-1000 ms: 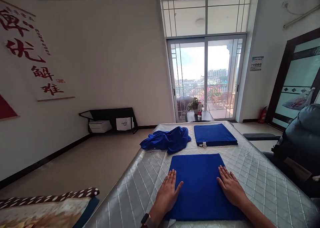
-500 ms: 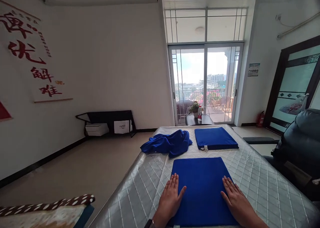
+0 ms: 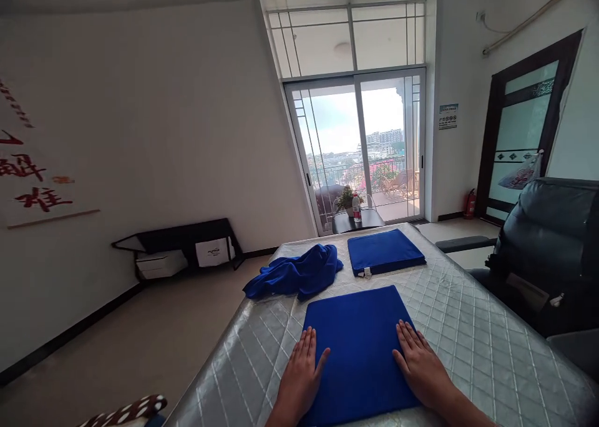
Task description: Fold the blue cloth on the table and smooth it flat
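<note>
The folded blue cloth (image 3: 358,346) is positioned flat at the near end of the quilted silver mattress (image 3: 477,352), between the two hands. The left hand (image 3: 299,374) is laid palm down along the left edge of the cloth; its fingers are extended and held together, and its thumb is angled inward over the fabric. The right hand (image 3: 416,361) is placed in like manner along the right edge, flattened and unclenched. Beyond this piece, a second folded blue cloth (image 3: 386,252), fitted with a white tag (image 3: 367,271) at its near edge, is set to the right. A crumpled blue cloth (image 3: 299,272) is heaped just beside it, to the left. A black armchair (image 3: 552,233) is located to the right of the mattress.
</note>
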Demonstrator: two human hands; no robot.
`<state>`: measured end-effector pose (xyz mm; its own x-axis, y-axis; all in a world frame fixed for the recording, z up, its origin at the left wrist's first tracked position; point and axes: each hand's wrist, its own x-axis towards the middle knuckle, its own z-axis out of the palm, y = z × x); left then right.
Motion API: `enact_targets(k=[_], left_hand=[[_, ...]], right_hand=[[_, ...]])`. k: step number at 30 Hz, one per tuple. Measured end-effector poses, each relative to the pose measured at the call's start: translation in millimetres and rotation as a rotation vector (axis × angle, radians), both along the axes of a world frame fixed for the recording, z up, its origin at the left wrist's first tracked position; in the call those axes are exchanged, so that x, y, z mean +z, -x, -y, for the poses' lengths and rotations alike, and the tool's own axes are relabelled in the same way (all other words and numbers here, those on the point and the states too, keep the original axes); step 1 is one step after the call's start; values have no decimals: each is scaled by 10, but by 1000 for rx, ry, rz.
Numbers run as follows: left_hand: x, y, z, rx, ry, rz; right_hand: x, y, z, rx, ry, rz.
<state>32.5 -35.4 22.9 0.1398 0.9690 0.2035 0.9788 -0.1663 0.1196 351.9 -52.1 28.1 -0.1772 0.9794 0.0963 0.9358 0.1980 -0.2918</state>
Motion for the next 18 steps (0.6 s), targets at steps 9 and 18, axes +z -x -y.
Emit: enact_targets(k=[9, 18], left_hand=[[161, -1401, 53, -469, 53, 6], [52, -1396, -9, -451, 20, 8]], right_hand=[[-152, -30, -37, 12, -61, 27], [-59, -26, -11, 16, -24, -8]])
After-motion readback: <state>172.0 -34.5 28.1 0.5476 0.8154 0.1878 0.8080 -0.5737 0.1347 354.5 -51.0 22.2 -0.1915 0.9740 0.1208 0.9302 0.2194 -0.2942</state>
